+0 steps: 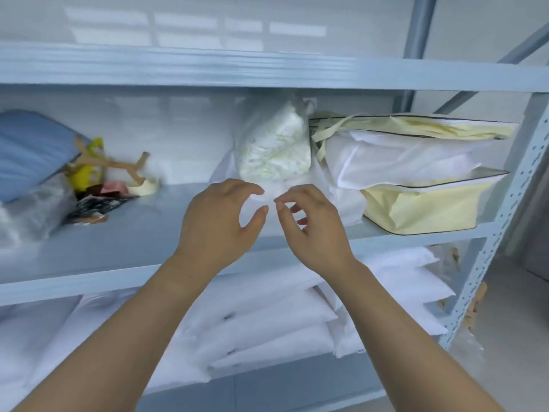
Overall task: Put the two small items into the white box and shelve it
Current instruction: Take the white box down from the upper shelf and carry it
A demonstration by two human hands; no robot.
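Both of my hands are raised in front of the middle shelf [124,233] of a pale blue rack. My left hand [219,224] and my right hand [315,230] hover close together, fingers curled and apart, with nothing in them. Just behind the fingertips a blurred white shape [258,211] rests on the shelf; it looks like the white box, but its edges are too washed out to be sure. The hands are at it or just short of it; whether they touch it is unclear. The two small items are nowhere to be seen.
A clear bag of white-green stuffing [273,144] stands right behind the white shape. Stacked yellow and white zip bags [416,200] fill the shelf's right. A blue bundle [29,150], a yellow packet [86,171] and a tape roll [142,187] lie at left. White pillows [267,325] fill the lower shelf.
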